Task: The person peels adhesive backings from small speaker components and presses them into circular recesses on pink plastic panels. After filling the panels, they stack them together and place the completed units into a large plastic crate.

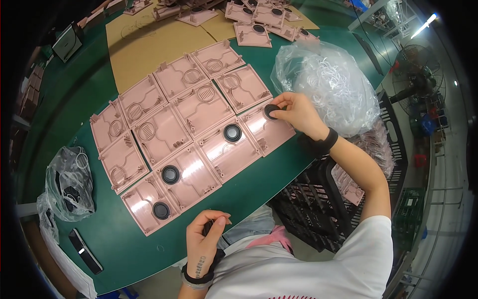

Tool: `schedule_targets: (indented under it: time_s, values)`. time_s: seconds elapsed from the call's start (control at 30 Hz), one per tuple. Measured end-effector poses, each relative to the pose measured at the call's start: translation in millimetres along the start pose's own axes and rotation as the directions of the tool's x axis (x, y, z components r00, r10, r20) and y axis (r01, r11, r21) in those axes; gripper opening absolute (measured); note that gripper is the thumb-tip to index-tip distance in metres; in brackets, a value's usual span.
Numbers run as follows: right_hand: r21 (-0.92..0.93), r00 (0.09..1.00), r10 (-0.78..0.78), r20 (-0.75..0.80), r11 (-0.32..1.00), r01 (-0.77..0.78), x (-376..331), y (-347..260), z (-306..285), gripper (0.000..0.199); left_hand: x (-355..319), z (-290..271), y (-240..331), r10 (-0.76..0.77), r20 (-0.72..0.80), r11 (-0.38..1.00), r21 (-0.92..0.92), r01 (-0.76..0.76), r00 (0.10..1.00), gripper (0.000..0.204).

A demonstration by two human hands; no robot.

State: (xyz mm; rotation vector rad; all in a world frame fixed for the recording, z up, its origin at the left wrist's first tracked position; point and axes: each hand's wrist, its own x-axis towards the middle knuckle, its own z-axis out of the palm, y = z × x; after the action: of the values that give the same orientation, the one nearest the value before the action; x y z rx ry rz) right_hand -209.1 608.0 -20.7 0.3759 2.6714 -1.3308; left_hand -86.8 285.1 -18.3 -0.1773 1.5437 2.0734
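Note:
Pink plastic panels [203, 109] lie in rows on the green table, each with a round grille. In the near row, black round rings [170, 174] sit over the grilles. At the right end of that row, my right hand [298, 115] pinches a black ring [269, 112] against the last panel [271, 132]. My left hand [205, 231] is closed near the table's front edge. Its curled fingers hold a dark piece [208, 227], mostly hidden, which looks like another black ring.
A clear bag of white stringy loops [331, 82] stands right of the panels. More pink panels [254, 32] are piled on cardboard [144, 45] at the back. At left are a bag with black parts [69, 184] and a phone [85, 251]. A black crate [318, 204] stands at right.

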Motion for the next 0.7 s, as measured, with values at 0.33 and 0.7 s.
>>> schedule_targets:
  time_s: [0.33,0.7]
  values:
    - [-0.539,0.793,-0.546,-0.271,0.768,0.346,-5.7,1.8,9.0,0.025,0.0,-4.2,0.1,-0.086,-0.001,0.996,-0.040,0.086,0.996,0.011]
    - [-0.396,0.939,-0.314,-0.140,0.887,0.237,-7.6,2.9,3.0,0.025,1.9,-5.1,-0.4,-0.078,-0.012,0.996,-0.041,0.077,0.997,0.011]
